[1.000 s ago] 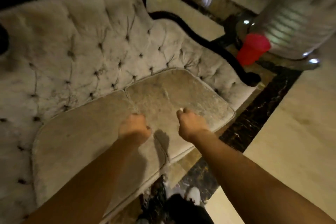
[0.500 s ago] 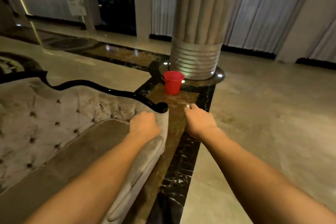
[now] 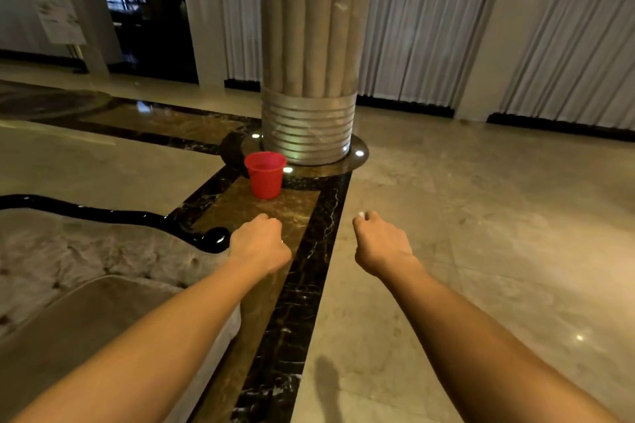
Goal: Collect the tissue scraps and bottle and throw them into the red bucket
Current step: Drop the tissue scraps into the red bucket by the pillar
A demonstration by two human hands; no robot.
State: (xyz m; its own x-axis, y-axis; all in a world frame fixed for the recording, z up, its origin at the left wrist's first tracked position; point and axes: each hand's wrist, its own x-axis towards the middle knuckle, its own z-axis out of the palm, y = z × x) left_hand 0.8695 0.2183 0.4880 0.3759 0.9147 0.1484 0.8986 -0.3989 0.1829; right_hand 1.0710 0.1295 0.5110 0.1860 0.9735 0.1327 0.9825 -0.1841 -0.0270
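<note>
The red bucket (image 3: 265, 174) stands upright on the marble floor at the foot of a ribbed column, ahead of both hands. My right hand (image 3: 379, 242) is held out over the floor, fingers closed, with a small white tissue scrap (image 3: 360, 214) showing at the fingertips. My left hand (image 3: 258, 243) is a closed fist just past the sofa's end; whether it holds anything is hidden. No bottle is in view.
A tufted grey sofa (image 3: 86, 261) with a black curled arm (image 3: 213, 239) fills the lower left. The column (image 3: 309, 86) rises behind the bucket. Polished floor (image 3: 481, 233) stretches right, with curtained walls at the back.
The view swung up from the sofa seat toward the bucket and column. Both closed hands have moved off the sofa and forward over the floor, and the bucket looks nearer.
</note>
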